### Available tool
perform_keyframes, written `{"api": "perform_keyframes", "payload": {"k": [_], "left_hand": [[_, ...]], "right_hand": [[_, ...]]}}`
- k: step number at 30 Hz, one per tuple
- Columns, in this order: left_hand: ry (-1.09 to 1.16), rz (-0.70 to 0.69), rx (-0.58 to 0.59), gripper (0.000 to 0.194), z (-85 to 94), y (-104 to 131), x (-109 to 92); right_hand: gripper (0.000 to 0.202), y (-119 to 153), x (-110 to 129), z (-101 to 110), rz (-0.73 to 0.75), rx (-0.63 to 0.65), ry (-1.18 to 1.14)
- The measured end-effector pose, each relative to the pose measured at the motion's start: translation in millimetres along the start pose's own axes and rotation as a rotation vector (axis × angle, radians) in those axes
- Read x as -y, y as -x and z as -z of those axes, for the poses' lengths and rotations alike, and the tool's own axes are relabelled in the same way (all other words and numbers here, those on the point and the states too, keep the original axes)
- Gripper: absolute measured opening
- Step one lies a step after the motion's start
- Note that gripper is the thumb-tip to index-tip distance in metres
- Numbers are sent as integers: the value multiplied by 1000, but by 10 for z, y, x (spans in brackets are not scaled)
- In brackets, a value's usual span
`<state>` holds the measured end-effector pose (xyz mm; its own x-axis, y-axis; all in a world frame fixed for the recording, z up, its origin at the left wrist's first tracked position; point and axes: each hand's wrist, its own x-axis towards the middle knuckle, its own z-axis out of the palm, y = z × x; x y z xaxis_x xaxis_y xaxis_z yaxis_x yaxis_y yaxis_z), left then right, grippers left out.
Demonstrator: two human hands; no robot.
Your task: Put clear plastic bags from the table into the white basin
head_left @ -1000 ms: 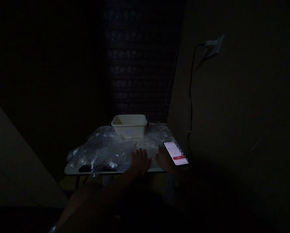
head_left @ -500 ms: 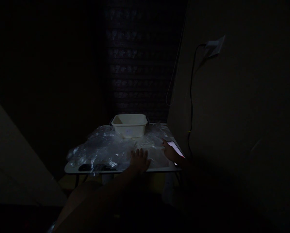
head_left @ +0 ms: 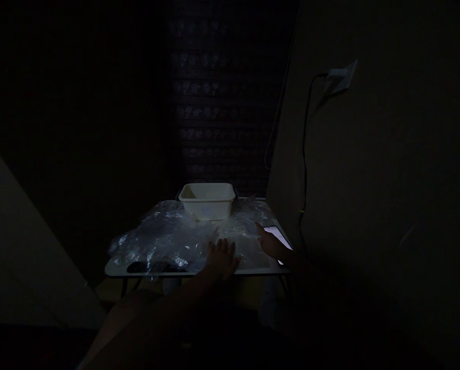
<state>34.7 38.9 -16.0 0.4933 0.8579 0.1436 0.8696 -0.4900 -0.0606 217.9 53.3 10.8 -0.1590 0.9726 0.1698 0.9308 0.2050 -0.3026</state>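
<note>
Clear crinkled plastic [head_left: 168, 236] is spread over a small white table [head_left: 116, 268]. My left hand [head_left: 221, 259] lies near the table's front edge with its fingers apart, on or just over the plastic. To its right, my right hand [head_left: 270, 243] is at the plastic's right side, beside a lit phone [head_left: 278, 235] that it partly covers. One finger of it points forward; the others are too dark to make out, and nothing shows in it. A white rectangular tub [head_left: 208, 208] stands at the back of the table.
Dark objects [head_left: 137, 267] lie partly under the plastic at the front left. A black cable [head_left: 304, 154] hangs from a wall outlet [head_left: 343, 77] on the right. Behind the table is a dark shutter or blind [head_left: 214, 110].
The view has shifted slightly. The thumb and fingers of my right hand have changed a little in pose; my left hand stays spread in about the same place.
</note>
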Motion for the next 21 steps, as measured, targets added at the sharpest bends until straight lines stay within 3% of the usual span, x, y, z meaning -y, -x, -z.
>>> {"api": "perform_keyframes", "payload": {"k": [7, 21], "left_hand": [[-13, -63, -35, 57, -2, 29, 44], [7, -106, -49, 60, -3, 35, 57]], "right_hand": [[60, -10, 81, 1, 175, 13, 31], [62, -96, 249, -84, 188, 88, 104]]}}
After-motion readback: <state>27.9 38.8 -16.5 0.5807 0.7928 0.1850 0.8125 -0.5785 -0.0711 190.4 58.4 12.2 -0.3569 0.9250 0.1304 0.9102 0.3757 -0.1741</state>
